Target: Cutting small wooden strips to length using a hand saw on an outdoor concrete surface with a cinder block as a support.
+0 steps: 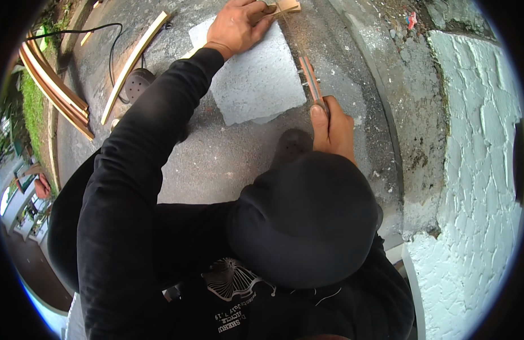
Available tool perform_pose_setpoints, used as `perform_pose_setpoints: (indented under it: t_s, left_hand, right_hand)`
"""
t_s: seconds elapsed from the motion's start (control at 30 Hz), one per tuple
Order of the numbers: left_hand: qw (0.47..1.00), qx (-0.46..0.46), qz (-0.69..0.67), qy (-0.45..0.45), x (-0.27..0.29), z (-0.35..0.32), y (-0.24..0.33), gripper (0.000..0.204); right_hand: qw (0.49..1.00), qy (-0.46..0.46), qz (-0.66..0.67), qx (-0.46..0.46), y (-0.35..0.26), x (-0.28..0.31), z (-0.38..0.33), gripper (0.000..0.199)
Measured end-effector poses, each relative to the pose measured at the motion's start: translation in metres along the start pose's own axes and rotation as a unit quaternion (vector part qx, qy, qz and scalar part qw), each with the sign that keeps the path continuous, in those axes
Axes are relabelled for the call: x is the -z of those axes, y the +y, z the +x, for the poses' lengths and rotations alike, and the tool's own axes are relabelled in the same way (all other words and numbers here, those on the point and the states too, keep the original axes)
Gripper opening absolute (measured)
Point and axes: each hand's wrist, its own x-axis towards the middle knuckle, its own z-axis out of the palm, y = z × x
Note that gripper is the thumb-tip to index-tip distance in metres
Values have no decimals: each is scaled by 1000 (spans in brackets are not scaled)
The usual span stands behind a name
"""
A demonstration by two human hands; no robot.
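A pale grey, rough-edged concrete slab lies on the ground before me. Over its far end, my left hand has its fingers curled down on a light wooden strip, whose end shows past the fingertips at the top edge. Most of that strip is hidden under the hand. To the right of the slab, my right hand is closed round a narrow tool with reddish sides and a grey middle, pointing away from me. Its exact kind is not clear, and its grip is covered by the fingers.
Long wooden strips are stacked at the far left, and a single curved-looking strip lies nearer. A black cable runs beside it. My clogs stand around the slab. A white textured wall rises on the right.
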Motion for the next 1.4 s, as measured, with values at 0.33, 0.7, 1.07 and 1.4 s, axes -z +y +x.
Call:
perform_pose_setpoints:
  t_s: [0.33,0.7,1.07,1.4]
  left_hand:
    - [999,26,-34,31,-7,-4,9,22]
    - [997,56,-45,6,-12,-1,15,23]
    - [998,36,-38,22,-9,-1,9,22]
    - [998,49,-32,25,-9,-7,4,19]
  right_hand:
    - [997,-25,7,-70,-28,28,-1,39]
    - [992,-3,87,-87,8,27,-14,34]
    - [996,-29,73,-52,19,32,-21,35]
    - [998,-8,63,-6,10,1,20,33]
